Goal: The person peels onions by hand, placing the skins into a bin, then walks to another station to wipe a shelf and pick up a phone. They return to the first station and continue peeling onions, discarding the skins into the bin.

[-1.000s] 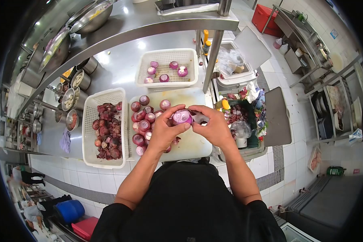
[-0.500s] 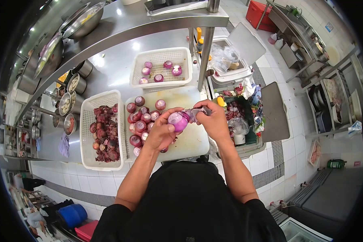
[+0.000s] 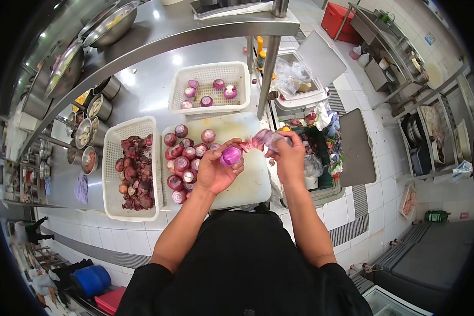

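My left hand is closed around a peeled, glossy purple red onion, held over the cutting board. To its right, my right hand grips a strip of onion skin, smeared by motion. Reddish ragged skin trails from that strip toward the onion. On the left part of the board sits a cluster of red onions with trimmed ends. Behind the board, a white perforated basket has several peeled purple onions in it.
A second white basket at left contains dark red unpeeled onions and loose skins. Right of the board stands a green waste bin with scraps. Metal pots line the table's left side, and a steel shelf crosses above.
My right hand has moved right, pulling the skin away from the onion. The onion in my left hand now shows a smoother, brighter purple surface.
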`<state>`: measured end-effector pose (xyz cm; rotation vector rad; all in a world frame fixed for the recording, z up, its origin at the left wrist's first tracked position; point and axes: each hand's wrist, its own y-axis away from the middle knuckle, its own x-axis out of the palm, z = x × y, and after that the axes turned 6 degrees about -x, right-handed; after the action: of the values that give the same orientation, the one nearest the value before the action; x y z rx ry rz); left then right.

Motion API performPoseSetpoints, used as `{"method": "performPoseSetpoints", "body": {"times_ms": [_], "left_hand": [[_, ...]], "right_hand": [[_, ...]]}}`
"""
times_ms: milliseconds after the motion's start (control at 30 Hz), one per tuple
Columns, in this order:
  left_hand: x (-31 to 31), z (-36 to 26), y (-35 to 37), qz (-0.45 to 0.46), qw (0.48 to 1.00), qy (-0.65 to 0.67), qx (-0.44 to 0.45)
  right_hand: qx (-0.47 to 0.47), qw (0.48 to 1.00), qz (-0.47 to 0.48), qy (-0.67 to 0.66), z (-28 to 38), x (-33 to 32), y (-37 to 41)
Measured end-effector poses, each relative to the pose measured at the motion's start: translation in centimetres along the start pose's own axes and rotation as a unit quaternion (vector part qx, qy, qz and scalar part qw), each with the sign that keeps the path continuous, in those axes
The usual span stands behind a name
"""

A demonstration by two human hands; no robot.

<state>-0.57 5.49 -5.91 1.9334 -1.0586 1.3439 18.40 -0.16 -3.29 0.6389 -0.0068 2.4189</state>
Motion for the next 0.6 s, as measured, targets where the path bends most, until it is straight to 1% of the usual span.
{"method": "performPoseSetpoints", "body": {"times_ms": [33, 100, 167, 200, 233, 267, 300, 367, 400, 433, 467, 500, 533, 567, 600], "left_hand": [[0.1, -0.1, 0.0, -0.001, 1.000, 0.009, 0.005], [-0.1, -0.4, 0.2, -0.003, 1.000, 0.015, 0.013], [-0.8, -0.6, 0.2, -0.064, 0.996, -0.050, 0.028], [-0.5, -0.7, 0.1, -0.064, 0.996, -0.051, 0.029], [0.0, -0.6, 0.1, -0.089, 0.990, -0.111, 0.023], [0.3, -0.4, 0.1, -0.113, 0.979, -0.170, 0.016], [0.2, -0.3, 0.0, -0.112, 0.979, -0.170, 0.014], [0.1, -0.3, 0.0, -0.106, 0.979, -0.177, -0.005], [0.4, -0.2, 0.0, -0.106, 0.978, -0.178, -0.005], [0.8, 0.0, 0.0, -0.125, 0.964, -0.236, 0.001], [1.2, 0.1, 0.0, -0.144, 0.945, -0.292, 0.008], [1.5, 0.0, 0.0, -0.145, 0.945, -0.292, 0.009], [1.8, -0.1, 0.1, -0.157, 0.929, -0.335, 0.007], [2.2, -0.3, 0.2, -0.169, 0.911, -0.376, 0.005], [2.6, -0.5, 0.3, -0.170, 0.911, -0.376, 0.005]], "right_hand": [[0.001, 1.000, 0.001, -0.001, -0.4, -0.5, -0.3], [0.010, 0.994, -0.067, -0.089, -1.2, -2.1, -1.2], [0.013, 0.996, -0.049, -0.070, -1.6, -3.1, -1.1], [-0.008, 0.999, -0.014, 0.038, -0.7, -2.7, -0.3], [-0.028, 0.989, 0.019, 0.146, -0.4, -2.5, 0.3], [-0.047, 0.983, 0.044, 0.175, -0.7, -2.5, 0.7], [-0.047, 0.983, 0.041, 0.175, -0.7, -2.1, 1.0], [-0.145, 0.943, 0.155, 0.258, -0.1, -1.1, 1.6], [-0.124, 0.930, 0.204, 0.279, 0.9, -0.6, 1.9], [-0.124, 0.930, 0.204, 0.278, 1.5, -0.3, 2.0], [-0.117, 0.921, 0.243, 0.282, 2.0, -0.2, 2.0], [-0.110, 0.909, 0.283, 0.286, 2.3, -0.1, 2.0], [-0.123, 0.897, 0.288, 0.312, 2.4, 0.0, 1.7], [-0.122, 0.897, 0.289, 0.312, 2.7, 0.2, 1.5], [-0.133, 0.878, 0.302, 0.346, 3.3, 0.4, 1.5]]}}
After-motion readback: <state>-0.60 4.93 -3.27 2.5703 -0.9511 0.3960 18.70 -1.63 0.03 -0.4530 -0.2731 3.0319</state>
